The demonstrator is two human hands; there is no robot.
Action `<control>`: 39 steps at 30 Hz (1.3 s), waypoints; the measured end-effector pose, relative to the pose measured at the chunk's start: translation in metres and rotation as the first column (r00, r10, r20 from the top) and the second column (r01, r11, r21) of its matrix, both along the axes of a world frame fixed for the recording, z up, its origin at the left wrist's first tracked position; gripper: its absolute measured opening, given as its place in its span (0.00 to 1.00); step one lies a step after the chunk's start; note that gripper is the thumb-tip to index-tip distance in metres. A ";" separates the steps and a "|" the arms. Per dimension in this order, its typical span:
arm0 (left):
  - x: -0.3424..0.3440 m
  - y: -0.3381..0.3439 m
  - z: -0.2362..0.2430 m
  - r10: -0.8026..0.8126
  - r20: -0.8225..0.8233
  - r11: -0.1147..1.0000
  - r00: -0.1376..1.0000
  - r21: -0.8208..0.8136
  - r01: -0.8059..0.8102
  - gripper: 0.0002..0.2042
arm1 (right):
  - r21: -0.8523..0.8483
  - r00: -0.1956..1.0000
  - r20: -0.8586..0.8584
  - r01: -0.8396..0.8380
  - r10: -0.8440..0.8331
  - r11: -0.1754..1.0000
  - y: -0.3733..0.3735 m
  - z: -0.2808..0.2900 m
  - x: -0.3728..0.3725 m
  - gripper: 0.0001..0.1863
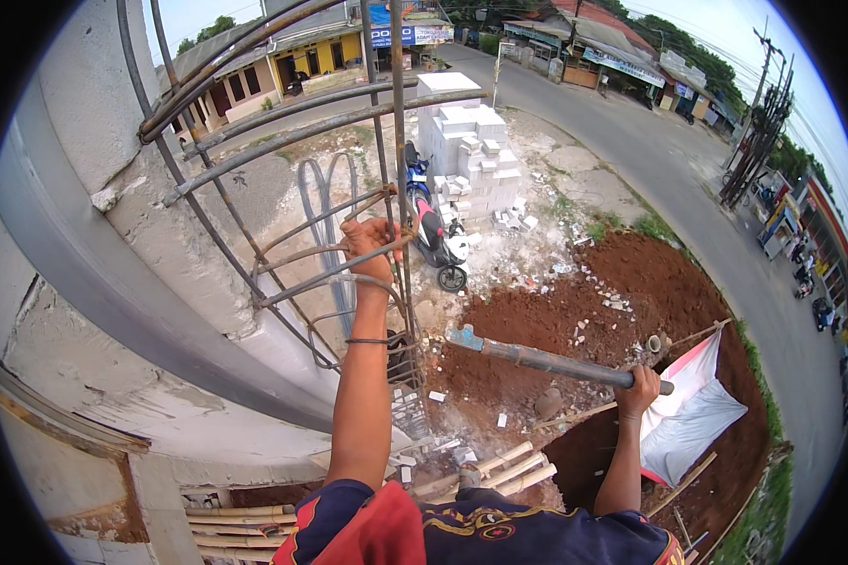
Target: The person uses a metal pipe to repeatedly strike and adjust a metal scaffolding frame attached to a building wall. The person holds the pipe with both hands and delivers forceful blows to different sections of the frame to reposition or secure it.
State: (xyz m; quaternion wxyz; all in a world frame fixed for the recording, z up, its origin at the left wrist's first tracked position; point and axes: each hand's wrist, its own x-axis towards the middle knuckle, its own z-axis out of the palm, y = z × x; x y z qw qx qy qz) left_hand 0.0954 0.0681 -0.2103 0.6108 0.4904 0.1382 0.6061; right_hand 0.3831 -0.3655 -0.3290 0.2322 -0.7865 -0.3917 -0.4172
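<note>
An upright rebar cage [383, 122] of rusty bars and bent ties stands in front of me, beside the wall. My left hand [371, 249] reaches up inside it, fingers closed around a thin rebar. Out to the right, my right hand [639, 392] grips the dark lower end of a long steel pipe [561, 365]. The pipe slants up to the left, and its blue head [464, 337] points at the cage without touching it. A thin dark band [367, 341] circles my left wrist.
A rough plastered wall [160, 226] runs along my left. Bamboo poles [499, 471] lie below me, far above the ground. Down there are a stack of white blocks [471, 141], a parked scooter [440, 235], red soil [528, 330], a pit with a pale sheet [693, 428], and a road [622, 141].
</note>
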 end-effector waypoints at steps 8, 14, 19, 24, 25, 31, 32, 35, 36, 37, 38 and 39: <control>-0.009 -0.003 0.006 -0.127 -0.016 0.990 0.992 -0.064 0.125 0.36 | 0.148 0.964 -0.264 0.083 -0.041 0.985 -0.018 -0.045 -0.033 0.12; -0.027 -0.018 -0.006 0.017 -0.407 0.996 0.913 0.089 0.021 0.31 | 0.156 0.926 -0.377 0.071 -0.007 0.985 -0.019 -0.067 -0.058 0.10; -0.037 -0.003 -0.014 0.215 -0.691 0.924 0.690 0.373 0.087 0.27 | 0.138 0.931 -0.363 0.005 0.046 0.990 -0.018 -0.078 -0.080 0.10; -0.053 -0.015 -0.038 -0.195 -0.465 0.958 0.864 0.097 0.269 0.28 | 0.086 0.908 -0.410 -0.052 0.083 0.995 -0.017 -0.086 -0.102 0.13; -0.054 -0.016 -0.041 -0.172 -0.441 0.955 0.881 0.145 0.259 0.28 | 0.094 0.898 -0.429 -0.061 0.096 0.994 -0.017 -0.089 -0.106 0.13; -0.044 -0.011 -0.049 -0.152 -0.438 0.960 0.886 0.146 0.237 0.27 | 0.070 0.788 -0.611 -0.043 0.076 0.997 -0.018 -0.106 -0.130 0.13; -0.041 -0.012 -0.051 -0.127 -0.439 0.979 0.889 0.089 0.184 0.26 | 0.115 0.801 -0.588 -0.055 0.113 0.992 -0.019 -0.107 -0.133 0.13; -0.033 -0.019 -0.055 -0.060 -0.362 0.980 0.930 0.155 0.123 0.25 | 0.069 0.782 -0.621 -0.012 0.053 0.998 -0.023 -0.110 -0.137 0.12; -0.030 -0.022 -0.057 -0.053 -0.333 0.986 0.941 0.134 0.103 0.25 | 0.059 0.770 -0.637 0.005 0.033 0.998 -0.025 -0.110 -0.138 0.12; -0.028 -0.024 -0.057 -0.052 -0.303 0.989 0.951 0.114 0.090 0.24 | 0.049 0.761 -0.649 0.019 0.018 0.999 -0.027 -0.110 -0.138 0.11; -0.025 -0.026 -0.057 -0.058 -0.265 0.989 0.962 0.114 0.091 0.24 | 0.033 0.751 -0.660 0.044 -0.012 0.998 -0.029 -0.110 -0.138 0.11; -0.024 -0.028 -0.057 -0.060 -0.270 0.994 0.961 0.072 0.082 0.24 | 0.041 0.742 -0.670 0.050 -0.009 0.998 -0.031 -0.111 -0.137 0.11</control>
